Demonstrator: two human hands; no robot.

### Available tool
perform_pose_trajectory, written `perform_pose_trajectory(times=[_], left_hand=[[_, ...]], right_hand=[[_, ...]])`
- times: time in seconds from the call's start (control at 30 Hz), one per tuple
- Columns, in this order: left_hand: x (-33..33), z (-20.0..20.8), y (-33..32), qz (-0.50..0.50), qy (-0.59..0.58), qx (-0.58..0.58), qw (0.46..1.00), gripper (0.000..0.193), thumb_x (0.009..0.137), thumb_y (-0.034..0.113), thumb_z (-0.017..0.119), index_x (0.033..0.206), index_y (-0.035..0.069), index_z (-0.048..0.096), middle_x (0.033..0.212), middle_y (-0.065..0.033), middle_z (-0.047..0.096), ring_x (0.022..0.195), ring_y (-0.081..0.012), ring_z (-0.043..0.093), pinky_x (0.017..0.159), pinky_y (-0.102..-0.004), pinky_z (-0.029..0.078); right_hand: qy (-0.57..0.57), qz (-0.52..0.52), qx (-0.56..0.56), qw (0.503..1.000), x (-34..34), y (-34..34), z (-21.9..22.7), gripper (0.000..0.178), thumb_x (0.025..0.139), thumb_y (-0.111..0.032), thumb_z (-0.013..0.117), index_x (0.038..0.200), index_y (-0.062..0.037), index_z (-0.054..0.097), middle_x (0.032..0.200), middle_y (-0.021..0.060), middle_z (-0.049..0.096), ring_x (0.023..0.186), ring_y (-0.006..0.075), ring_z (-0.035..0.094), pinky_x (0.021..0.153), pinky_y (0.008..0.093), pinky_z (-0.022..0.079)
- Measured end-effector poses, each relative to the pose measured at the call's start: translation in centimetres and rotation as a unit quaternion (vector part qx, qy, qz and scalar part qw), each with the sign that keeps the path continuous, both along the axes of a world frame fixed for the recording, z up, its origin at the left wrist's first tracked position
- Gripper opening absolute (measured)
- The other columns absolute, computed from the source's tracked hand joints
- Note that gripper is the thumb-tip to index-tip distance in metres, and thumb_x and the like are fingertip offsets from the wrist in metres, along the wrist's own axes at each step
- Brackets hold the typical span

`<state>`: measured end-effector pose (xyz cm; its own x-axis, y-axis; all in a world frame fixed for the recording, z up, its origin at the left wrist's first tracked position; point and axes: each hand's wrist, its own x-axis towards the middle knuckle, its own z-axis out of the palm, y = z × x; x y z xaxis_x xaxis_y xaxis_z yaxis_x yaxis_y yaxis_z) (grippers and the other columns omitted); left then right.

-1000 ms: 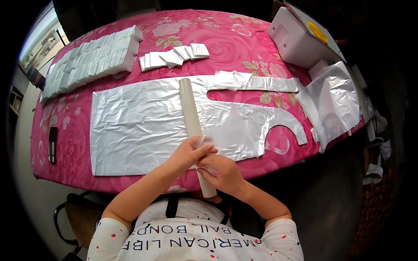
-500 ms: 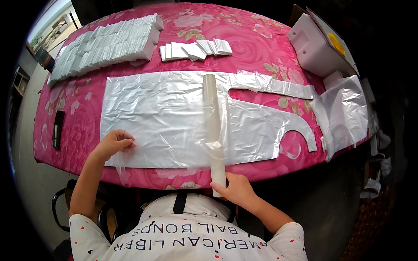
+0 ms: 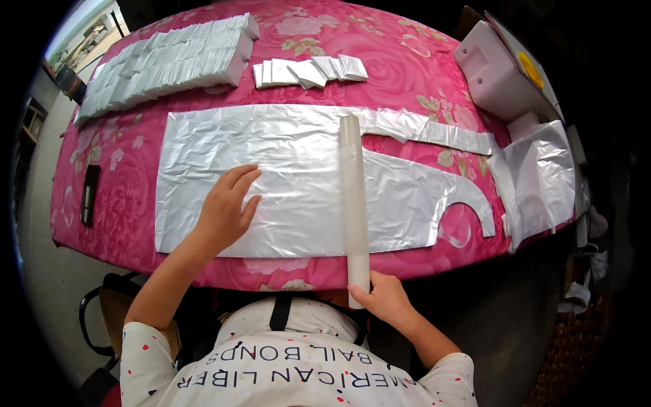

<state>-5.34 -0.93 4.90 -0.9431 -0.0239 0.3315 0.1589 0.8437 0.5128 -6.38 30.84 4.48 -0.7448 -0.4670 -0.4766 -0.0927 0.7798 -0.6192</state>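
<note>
Spread flat across the table is a stack of shiny, translucent white plastic aprons (image 3: 291,224), with its neck loop and strap parts toward the right. My left hand (image 3: 230,207) is open over the wide part of the aprons, fingers apart and nothing in them; whether it presses on the film I cannot tell. A long pale tube (image 3: 354,190) lies across the stack from far to near. Its near end sticks out past the table edge, where my right hand (image 3: 383,296) is closed around it.
Rows of folded white packets (image 3: 169,64) stand at the far left, with several loose packets (image 3: 312,71) beside them. A black, narrow object (image 3: 89,195) lies at the left. On the right are a crumpled plastic sheet (image 3: 532,183) and a white foam box (image 3: 498,74). A pink floral cloth (image 3: 400,57) covers the table.
My left hand has let go of a thin clear film and moved right and away from me, opening over the aprons. My right hand and the tube have shifted slightly right.
</note>
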Motion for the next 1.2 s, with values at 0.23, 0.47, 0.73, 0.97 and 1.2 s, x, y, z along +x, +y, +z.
perform_pose_trajectory(times=[0.23, 0.47, 0.73, 0.97, 1.2], left_hand=[[-5.4, -6.0, 10.5, -0.089, -0.03, 0.059, 0.994, 0.051, 0.086, 0.014, 0.05, 0.13, -0.007, 0.035, 0.137, -0.0221, 0.034, 0.128, -0.0358, 0.031, 0.106, -0.0396, 0.027], [-5.6, -6.9, 11.5, -0.079, -0.033, -0.061, 0.994, 0.055, 0.087, 0.017, 0.039, 0.133, -0.009, 0.028, 0.141, -0.0241, 0.028, 0.133, -0.0352, 0.022, 0.11, -0.0425, 0.017], [-5.7, -6.6, 11.6, -0.073, -0.042, -0.083, 0.993, 0.054, 0.087, 0.016, 0.037, 0.132, -0.011, 0.029, 0.14, -0.0267, 0.027, 0.133, -0.0362, 0.023, 0.11, -0.0429, 0.016], [-5.7, -6.6, 11.6, -0.079, -0.054, -0.067, 0.993, 0.055, 0.085, 0.015, 0.038, 0.133, -0.011, 0.028, 0.14, -0.0263, 0.027, 0.133, -0.0357, 0.022, 0.11, -0.0422, 0.016], [-5.6, -6.4, 11.6, -0.082, -0.066, -0.077, 0.992, 0.059, 0.084, 0.017, 0.04, 0.134, -0.01, 0.026, 0.142, -0.0236, 0.025, 0.134, -0.034, 0.02, 0.111, -0.0408, 0.014]], right_hand=[[-0.035, -0.006, 0.008, 0.999, 0.6, -0.1, 0.3, 0.044, 0.078, -0.042, 0.061, 0.09, 0.0001, 0.062, 0.077, 0.0207, 0.064, 0.073, 0.0363, 0.063, 0.068, 0.0401, 0.05], [-0.121, 0.019, -0.021, 0.992, -3.6, 0.3, -1.1, 0.06, 0.08, -0.054, 0.058, 0.078, 0.0053, 0.064, 0.069, 0.0165, 0.064, 0.063, 0.0259, 0.065, 0.06, 0.0324, 0.05], [-0.044, -0.11, -0.15, 0.982, -18.9, -7.8, -2.9, 0.049, 0.087, -0.047, 0.053, 0.077, 0.0009, 0.061, 0.068, 0.0062, 0.061, 0.054, 0.0126, 0.057, 0.051, 0.0257, 0.047], [-0.253, -0.369, -0.606, 0.658, -25.3, -11.6, -9.2, 0.02, 0.088, -0.019, 0.055, 0.098, -0.0023, 0.057, 0.093, 0.0072, 0.064, 0.085, 0.0171, 0.061, 0.075, 0.0295, 0.05], [-0.166, -0.304, -0.758, 0.553, -31.7, -3.2, -7.9, 0.024, 0.087, -0.011, 0.051, 0.109, -0.0029, 0.056, 0.102, 0.0077, 0.064, 0.094, 0.0217, 0.062, 0.086, 0.036, 0.049]])
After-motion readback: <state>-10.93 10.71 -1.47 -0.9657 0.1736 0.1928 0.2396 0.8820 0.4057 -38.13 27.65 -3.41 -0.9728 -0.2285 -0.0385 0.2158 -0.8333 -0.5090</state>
